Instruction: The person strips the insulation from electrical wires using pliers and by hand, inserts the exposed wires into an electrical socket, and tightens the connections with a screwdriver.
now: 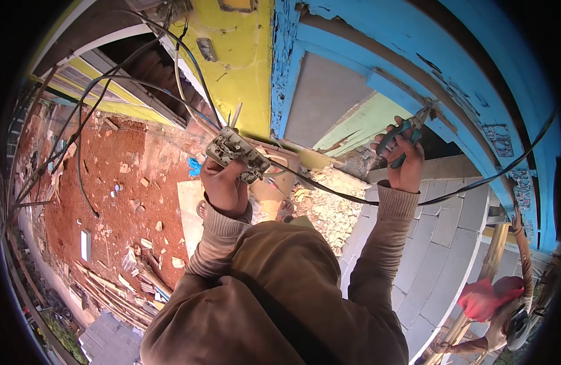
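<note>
My left hand holds a pale, dirty electrical box with several wires running into its upper end. A black cable leads from the box and hangs across to the right, passing over my right wrist. Raised at the right, my right hand is closed round the green handles of a pair of pliers. The pliers' metal jaws are at the edge of the blue wooden frame; what lies between them is too small to tell.
A yellow wall stands ahead, beside the blue frame. Red soil with rubble and wood scraps lies below left. Grey blocks are at the right. Another person in a red head covering is at the lower right, near bamboo poles.
</note>
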### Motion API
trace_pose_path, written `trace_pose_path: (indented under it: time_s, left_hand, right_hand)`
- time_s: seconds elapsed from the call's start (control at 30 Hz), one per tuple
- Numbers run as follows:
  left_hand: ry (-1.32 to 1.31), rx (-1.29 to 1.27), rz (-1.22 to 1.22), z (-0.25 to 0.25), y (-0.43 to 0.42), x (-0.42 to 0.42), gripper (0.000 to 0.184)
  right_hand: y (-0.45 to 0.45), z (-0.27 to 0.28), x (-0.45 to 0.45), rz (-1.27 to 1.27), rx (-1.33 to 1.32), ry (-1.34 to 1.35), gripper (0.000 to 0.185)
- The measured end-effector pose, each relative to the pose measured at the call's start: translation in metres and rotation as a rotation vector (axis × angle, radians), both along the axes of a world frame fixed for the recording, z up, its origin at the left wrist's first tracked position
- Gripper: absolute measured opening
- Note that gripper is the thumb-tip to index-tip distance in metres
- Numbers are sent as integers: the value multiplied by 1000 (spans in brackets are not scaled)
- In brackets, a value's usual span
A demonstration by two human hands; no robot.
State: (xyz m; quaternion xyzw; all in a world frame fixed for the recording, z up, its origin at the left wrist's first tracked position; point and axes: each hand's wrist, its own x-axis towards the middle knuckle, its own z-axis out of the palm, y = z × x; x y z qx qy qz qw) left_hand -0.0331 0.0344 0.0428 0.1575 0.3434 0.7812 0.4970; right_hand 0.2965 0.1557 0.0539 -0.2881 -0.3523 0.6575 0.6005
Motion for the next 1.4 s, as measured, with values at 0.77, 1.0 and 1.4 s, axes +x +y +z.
trace_pose_path:
  time_s: [0.77, 1.0, 1.4]
  left_hand:
    - [24, 2, -101, -16, -10, -29, 43]
    - [-30, -19, -126, -2, -3, -22, 29]
    - [-7, -25, -161, -1, -4, -25, 40]
  right_hand:
    - [126, 15, 32, -1337, 813, -1993, 63]
    - [160, 15, 25, -1469, 987, -2033, 64]
    - [185, 6, 41, -1645, 1201, -2031, 55]
